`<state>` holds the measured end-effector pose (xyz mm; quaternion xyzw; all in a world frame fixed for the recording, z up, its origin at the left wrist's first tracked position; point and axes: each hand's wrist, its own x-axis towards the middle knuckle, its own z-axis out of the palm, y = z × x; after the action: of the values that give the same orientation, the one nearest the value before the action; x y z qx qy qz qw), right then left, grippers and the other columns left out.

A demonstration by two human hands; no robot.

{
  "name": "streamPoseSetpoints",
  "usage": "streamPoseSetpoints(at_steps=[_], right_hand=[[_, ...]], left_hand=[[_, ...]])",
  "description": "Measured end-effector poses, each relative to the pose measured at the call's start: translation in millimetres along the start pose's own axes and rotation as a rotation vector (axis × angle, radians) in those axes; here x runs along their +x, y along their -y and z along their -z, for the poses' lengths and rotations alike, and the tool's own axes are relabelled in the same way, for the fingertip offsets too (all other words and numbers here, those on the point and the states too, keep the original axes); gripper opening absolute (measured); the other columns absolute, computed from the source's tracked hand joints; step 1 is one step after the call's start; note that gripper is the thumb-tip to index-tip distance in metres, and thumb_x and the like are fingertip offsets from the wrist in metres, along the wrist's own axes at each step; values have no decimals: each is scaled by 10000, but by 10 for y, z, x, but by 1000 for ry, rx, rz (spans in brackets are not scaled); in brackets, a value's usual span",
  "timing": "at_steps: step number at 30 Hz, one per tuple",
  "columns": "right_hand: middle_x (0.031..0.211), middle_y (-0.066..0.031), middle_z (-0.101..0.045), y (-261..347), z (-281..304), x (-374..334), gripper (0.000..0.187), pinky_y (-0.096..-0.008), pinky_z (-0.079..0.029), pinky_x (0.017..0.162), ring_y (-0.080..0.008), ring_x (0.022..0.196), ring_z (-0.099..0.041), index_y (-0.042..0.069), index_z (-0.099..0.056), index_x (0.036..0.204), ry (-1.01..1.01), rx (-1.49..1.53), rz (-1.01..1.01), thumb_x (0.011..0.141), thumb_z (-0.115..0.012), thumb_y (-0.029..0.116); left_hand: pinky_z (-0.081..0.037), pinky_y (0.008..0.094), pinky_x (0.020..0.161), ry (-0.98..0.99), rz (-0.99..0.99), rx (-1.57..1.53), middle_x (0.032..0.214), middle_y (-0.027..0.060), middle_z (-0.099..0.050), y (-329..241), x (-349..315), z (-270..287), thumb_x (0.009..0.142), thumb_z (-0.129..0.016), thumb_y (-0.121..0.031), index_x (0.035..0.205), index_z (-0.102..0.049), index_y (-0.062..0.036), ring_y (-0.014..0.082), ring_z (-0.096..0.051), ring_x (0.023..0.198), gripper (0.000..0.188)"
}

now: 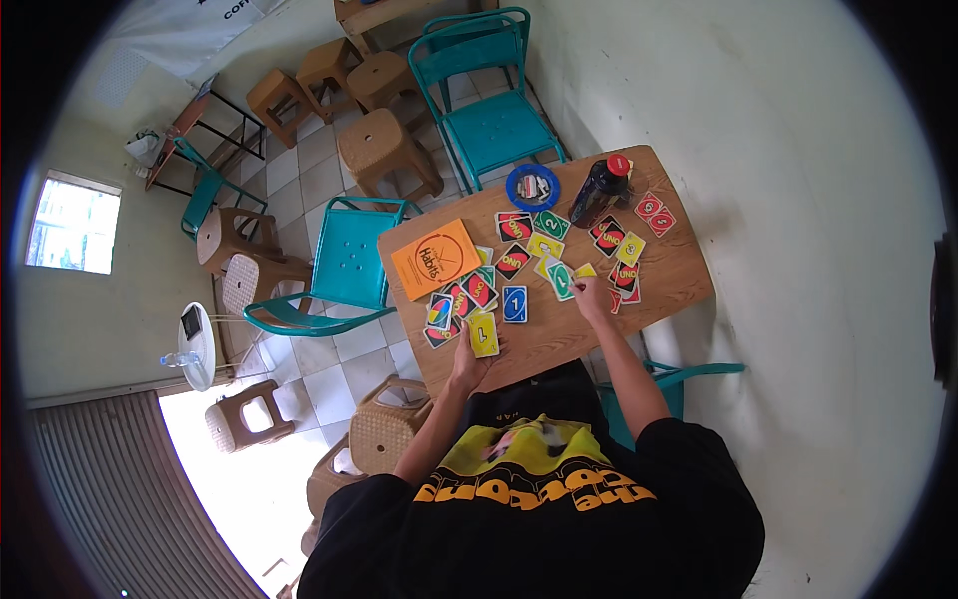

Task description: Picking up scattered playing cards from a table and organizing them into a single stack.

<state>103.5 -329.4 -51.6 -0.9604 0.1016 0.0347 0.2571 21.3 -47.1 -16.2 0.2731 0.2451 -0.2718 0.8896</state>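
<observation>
On the counter before us, cards spread from the left part to the right, many of them between our left hand, at the near edge, and our right hand. A book lies at the far left, a dish by the far edge, a bottle just right of it. One chair stands left of the counter, another chair behind it, a stool left of the latter.

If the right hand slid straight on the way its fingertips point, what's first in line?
The green-and-white card just beyond the right hand's fingertips; they may already touch it, as height above the table is hard to judge.
</observation>
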Motion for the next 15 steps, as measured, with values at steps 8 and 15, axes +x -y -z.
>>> streamPoseSetpoints(at_steps=[8, 15], right_hand=[[765, -97, -666, 851, 357, -508, 270, -228, -469, 470, -112, 525, -599, -92, -614, 945, 419, 951, -71, 808, -698, 125], [566, -66, -596, 1107, 354, -822, 247, -319, -453, 469, -225, 489, -586, 13, -628, 741, 232, 301, 276, 732, -759, 222]], left_hand=[[-435, 495, 958, 99, 18, -29, 1187, 129, -544, 34, 79, -267, 957, -222, -553, 1297, -413, -50, 299, -552, 1060, 637], [-405, 486, 978, 218, 8, 7, 1205, 131, -543, -10, 57, -540, 949, -212, -571, 1252, -446, -79, 261, -528, 1115, 624]])
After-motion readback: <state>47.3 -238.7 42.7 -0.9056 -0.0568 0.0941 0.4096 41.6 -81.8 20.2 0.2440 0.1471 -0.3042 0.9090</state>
